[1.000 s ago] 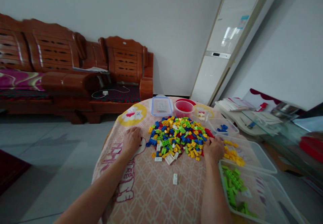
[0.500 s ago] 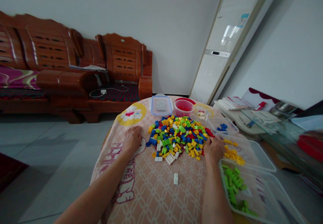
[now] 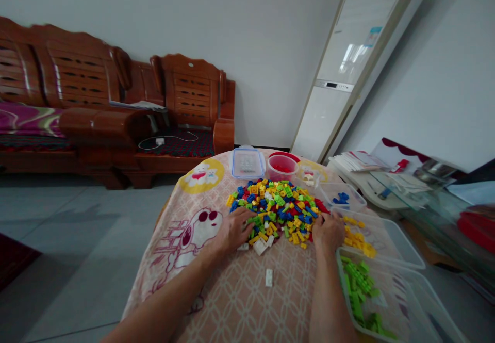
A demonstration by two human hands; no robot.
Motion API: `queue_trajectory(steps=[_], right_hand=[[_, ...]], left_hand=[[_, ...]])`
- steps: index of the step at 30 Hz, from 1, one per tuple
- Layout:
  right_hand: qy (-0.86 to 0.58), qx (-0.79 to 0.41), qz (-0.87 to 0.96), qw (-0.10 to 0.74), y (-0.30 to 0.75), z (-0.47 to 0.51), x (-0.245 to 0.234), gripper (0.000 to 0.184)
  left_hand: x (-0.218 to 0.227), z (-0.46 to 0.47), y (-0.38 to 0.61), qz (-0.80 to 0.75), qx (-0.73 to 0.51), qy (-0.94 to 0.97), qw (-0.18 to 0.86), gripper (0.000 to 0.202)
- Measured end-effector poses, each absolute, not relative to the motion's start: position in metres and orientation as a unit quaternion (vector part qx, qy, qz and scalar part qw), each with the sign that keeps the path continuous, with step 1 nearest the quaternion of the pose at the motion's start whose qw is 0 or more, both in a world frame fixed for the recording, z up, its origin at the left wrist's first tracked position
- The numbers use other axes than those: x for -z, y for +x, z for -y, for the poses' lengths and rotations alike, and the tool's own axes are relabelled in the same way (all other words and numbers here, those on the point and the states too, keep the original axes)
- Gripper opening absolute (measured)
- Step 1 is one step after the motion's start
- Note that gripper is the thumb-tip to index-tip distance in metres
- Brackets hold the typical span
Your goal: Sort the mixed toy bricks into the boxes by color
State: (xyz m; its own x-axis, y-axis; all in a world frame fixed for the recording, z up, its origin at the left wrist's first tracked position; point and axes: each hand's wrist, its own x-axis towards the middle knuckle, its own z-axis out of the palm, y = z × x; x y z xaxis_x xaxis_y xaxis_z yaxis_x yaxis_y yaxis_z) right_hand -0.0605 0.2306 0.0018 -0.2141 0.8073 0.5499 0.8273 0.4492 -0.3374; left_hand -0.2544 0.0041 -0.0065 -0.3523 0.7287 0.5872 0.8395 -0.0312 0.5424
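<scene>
I see the toy bricks (image 3: 284, 202) heaped on the tablecloth (image 3: 235, 307) between the left hand (image 3: 235, 228) and right hand (image 3: 328, 230), seemingly so both can reach. Both curl partly closed; whether they pinch anything, I cannot tell. One clear box (image 3: 406, 307) holds green pieces (image 3: 358, 281) apart.

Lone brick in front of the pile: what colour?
White. The brick shows best in the head view, on the tablecloth.

cloth-covered table (image 3: 247, 307) | brick pile (image 3: 279, 203) | lone white brick (image 3: 269, 278) | plastic tubs (image 3: 282, 176)
</scene>
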Motion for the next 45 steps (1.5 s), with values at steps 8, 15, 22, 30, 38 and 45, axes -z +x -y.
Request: queue_trajectory(steps=[8, 15, 22, 30, 38, 45], right_hand=[[-0.525, 0.022, 0.777, 0.347, -0.061, -0.231, -0.001, 0.032], [-0.525, 0.017, 0.78, 0.339, -0.06, -0.23, -0.003, 0.032], [-0.53, 0.009, 0.782, 0.327, -0.061, -0.229, -0.006, 0.031], [-0.531, 0.008, 0.781, 0.33, -0.062, -0.228, -0.005, 0.032], [-0.519, 0.024, 0.775, 0.359, -0.062, -0.229, 0.0, 0.034], [-0.526, 0.017, 0.778, 0.345, -0.063, -0.228, -0.003, 0.033]], left_hand=[[-0.018, 0.012, -0.226, 0.655, 0.311, -0.688, 0.019, 0.032], [-0.019, 0.012, -0.226, 0.625, 0.301, -0.72, -0.006, 0.038], [-0.016, 0.005, -0.22, 0.62, 0.366, -0.694, -0.016, 0.023], [-0.038, -0.092, -0.238, 0.703, 0.506, -0.469, -0.172, 0.022], [-0.086, -0.223, -0.239, 0.712, 0.502, -0.472, -0.135, 0.013], [-0.074, -0.184, -0.256, 0.688, 0.51, -0.503, -0.115, 0.032]])
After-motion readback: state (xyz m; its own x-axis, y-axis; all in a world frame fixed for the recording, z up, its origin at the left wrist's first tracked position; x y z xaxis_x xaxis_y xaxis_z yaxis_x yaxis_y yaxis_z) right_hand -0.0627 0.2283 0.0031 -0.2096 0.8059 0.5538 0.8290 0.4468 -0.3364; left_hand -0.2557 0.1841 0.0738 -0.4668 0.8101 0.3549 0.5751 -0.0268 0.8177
